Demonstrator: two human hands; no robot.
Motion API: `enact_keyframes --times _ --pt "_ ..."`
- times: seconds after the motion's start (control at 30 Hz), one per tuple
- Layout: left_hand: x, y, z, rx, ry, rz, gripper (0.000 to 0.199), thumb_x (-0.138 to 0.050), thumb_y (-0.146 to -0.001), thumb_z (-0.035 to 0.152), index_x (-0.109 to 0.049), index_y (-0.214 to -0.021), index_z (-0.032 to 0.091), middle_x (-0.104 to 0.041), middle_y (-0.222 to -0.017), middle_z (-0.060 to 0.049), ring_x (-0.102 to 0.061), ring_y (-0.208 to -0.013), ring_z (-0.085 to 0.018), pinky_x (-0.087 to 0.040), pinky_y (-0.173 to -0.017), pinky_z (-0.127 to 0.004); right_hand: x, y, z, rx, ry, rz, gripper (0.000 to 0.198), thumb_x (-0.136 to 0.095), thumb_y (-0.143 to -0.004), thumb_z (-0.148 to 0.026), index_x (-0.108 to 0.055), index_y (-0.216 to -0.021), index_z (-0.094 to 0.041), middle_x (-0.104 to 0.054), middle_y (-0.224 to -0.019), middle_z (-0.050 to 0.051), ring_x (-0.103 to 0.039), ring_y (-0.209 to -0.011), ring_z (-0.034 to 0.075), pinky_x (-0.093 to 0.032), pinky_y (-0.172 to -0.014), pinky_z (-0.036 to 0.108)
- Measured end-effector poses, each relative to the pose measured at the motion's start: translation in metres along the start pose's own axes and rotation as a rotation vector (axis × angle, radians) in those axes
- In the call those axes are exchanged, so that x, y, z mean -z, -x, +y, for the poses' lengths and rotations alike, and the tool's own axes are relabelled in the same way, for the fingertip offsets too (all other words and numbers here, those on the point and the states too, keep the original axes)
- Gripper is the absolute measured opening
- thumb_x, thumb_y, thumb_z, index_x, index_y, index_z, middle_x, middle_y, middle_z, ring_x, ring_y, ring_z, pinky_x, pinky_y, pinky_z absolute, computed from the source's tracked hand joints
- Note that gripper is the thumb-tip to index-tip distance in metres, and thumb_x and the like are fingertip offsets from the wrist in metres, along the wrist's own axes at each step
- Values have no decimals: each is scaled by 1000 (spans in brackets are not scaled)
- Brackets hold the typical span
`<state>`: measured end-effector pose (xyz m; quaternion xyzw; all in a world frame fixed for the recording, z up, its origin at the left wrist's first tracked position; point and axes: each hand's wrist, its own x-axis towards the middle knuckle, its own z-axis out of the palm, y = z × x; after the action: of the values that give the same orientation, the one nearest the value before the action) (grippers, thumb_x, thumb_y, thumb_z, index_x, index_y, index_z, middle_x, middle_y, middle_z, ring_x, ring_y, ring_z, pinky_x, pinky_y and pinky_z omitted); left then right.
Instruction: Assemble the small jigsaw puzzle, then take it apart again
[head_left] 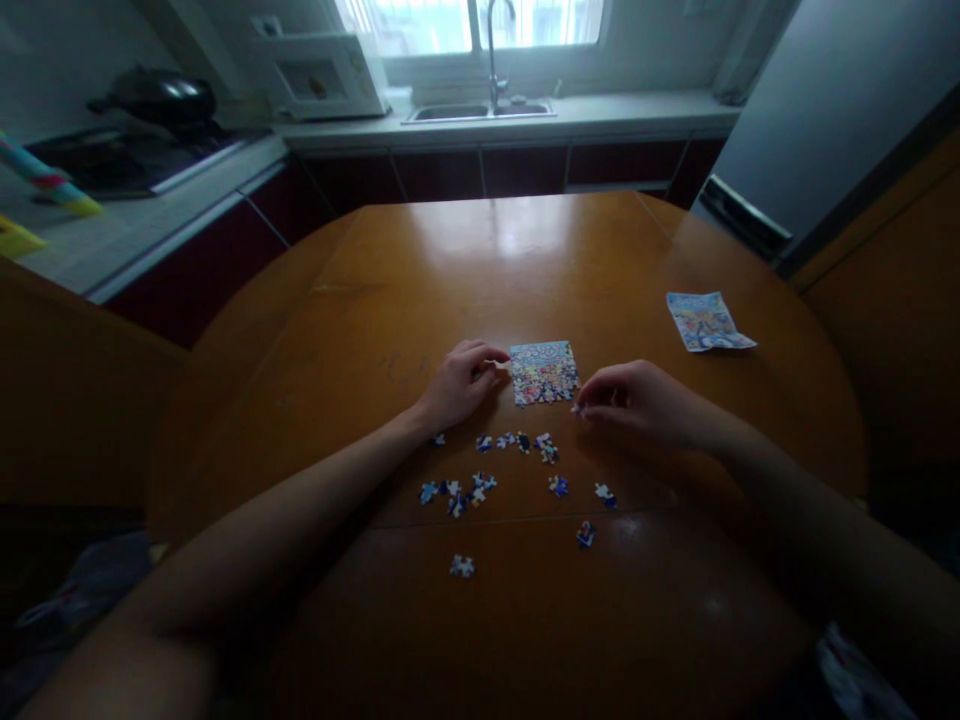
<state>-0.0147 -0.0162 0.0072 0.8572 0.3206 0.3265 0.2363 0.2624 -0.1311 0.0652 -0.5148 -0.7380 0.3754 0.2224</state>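
A partly joined jigsaw puzzle (543,372) lies flat on the wooden table, straight along its top and jagged along its lower edge. My left hand (463,378) rests at its left side, fingers loosely stretched and the index fingertip at the puzzle's edge. Off the lower right corner, my right hand (626,398) pinches a small puzzle piece (578,409) between thumb and fingers. Loose pieces are scattered nearer to me, among them a blue one (558,486), a dark one (585,534) and a pale pair (462,567).
A creased picture sheet (705,320) lies on the right of the table (420,260). Beyond the table stand a counter with a sink (450,113), a white microwave (322,78) and a stove with a dark pan (161,97). A fridge (847,110) is at the right.
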Motion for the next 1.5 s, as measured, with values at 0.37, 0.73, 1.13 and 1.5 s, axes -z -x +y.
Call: enact_keyframes --times 0.37,0.73,1.13,1.5 --pt "-1 0 1 -2 3 -6 24 -55 -86 7 -71 -99 19 -70 -97 -6 -62 -91 -19 -50 -82 -35 -7 5 -1 75 93 -431 10 -66 -88 -24 -74 -91 -18 -74 -89 4 -65 -78 16 -48 -70 28" --pt "3 -1 7 -41 66 -91 13 -62 -91 21 -73 -97 21 -68 -90 -5 -60 -87 -19 -49 -80 -34 -5 6 -2 16 54 -420 13 -62 -89 -21 -72 -96 -19 -74 -91 4 -65 -78 16 -49 -69 27" --pt "32 -8 22 -207 238 -677 21 -85 -76 37 -79 -96 32 -69 -79 -1 -61 -79 -19 -48 -79 -32 5 4 0 -37 112 -434 30 -57 -95 -42 -73 -96 -17 -72 -86 5 -61 -72 16 -45 -63 28" --pt "28 -7 17 -115 284 -670 8 -71 -89 32 -78 -90 28 -72 -88 -5 -64 -86 -20 -51 -83 -35 4 4 2 -49 91 -423 35 -56 -95 -48 -74 -94 -17 -70 -82 5 -57 -68 16 -44 -60 29"
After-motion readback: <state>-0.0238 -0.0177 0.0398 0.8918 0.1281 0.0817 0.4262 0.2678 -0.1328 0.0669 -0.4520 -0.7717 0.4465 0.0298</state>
